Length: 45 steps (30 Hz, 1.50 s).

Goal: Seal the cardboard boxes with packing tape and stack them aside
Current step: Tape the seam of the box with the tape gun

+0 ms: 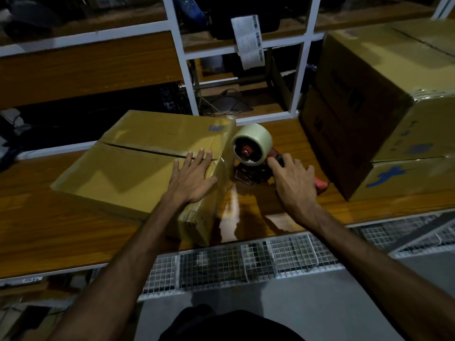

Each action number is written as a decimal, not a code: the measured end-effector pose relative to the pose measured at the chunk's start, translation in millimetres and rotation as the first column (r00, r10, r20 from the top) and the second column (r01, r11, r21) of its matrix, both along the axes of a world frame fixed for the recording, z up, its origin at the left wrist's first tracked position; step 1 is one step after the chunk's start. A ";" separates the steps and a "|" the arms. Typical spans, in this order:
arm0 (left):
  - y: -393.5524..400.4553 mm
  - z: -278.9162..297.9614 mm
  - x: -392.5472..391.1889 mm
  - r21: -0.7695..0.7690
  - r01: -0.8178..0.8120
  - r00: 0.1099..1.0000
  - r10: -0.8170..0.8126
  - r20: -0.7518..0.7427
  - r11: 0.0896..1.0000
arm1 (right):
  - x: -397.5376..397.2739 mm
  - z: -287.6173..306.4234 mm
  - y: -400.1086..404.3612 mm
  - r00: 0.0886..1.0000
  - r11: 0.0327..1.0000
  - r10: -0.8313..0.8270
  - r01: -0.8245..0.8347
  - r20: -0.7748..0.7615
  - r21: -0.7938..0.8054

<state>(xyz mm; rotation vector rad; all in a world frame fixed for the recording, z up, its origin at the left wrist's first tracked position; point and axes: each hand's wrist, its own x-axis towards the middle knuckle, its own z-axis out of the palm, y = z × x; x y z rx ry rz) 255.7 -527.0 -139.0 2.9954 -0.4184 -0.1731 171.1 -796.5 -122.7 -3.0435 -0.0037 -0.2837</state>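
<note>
While both arms reach over the wooden table (pixel 61 217), the scene counts out as follows.

Hands: two, both bare, one per side.

Left hand (pixel 190 177): flat, fingers straight and slightly spread, palm pressing down on the top of the nearest cardboard box, close to its right edge and across the end of the flap seam.

Right hand (pixel 294 179): fingers curled over the red handle of the tape dispenser, gripping it from above; the handle end sticks out past the hand on the right.

Cardboard box (pixel 138 166): one under the hand, lying on the table left of centre, its two top flaps closed, with a dark seam running between them from left to right.

Tape dispenser (pixel 256 166): one, resting on the table just beside the box's right side.

Tape roll (pixel 253 143): one pale roll mounted on the dispenser, standing on edge, its red hub facing the camera.

Stacked boxes (pixel 369 107): two at the right, one on top of the other, well apart from the left hand; the lower one carries blue marks on its near face.

Paper labels (pixel 248 40): one strip of several printed labels hanging from the white shelf frame (pixel 182 62) behind the table.

Wire mesh (pixel 246 262): one grid panel along the table's near edge.
</note>
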 end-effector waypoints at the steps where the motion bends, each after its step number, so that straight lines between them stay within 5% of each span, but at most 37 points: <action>1: 0.1 0.1 -0.1 0.002 0.002 1.000 -0.002 -0.003 1.000 | -5.8 2.7 -1.4 1.000 1.000 -0.009 0.009 0.009 0.005; 21: 8.0 2.5 -1.5 -0.007 0.026 1.000 -0.027 -0.013 1.000 | 30.9 -8.4 15.6 0.980 0.984 -0.097 0.068 -0.174 -0.167; 25: 10.0 1.9 0.1 0.016 0.016 1.000 -0.016 0.007 1.000 | 20.4 -45.4 -32.8 0.957 0.950 -0.185 0.232 -0.222 0.210; 29: 7.8 -0.8 0.4 0.039 0.011 0.999 -0.012 0.035 0.999 | 32.6 -66.3 -36.0 0.946 0.746 -0.194 0.313 -0.259 0.587; 38: -2.0 5.4 -8.1 0.051 0.007 0.999 -0.009 0.035 0.999 | 82.8 -95.7 -49.8 0.883 0.402 -0.112 0.460 -0.457 0.791; 45: -4.9 7.1 -10.8 0.088 0.017 0.998 -0.021 0.053 0.996 | 112.8 -119.1 -48.8 0.874 0.349 -0.141 0.483 -0.465 0.803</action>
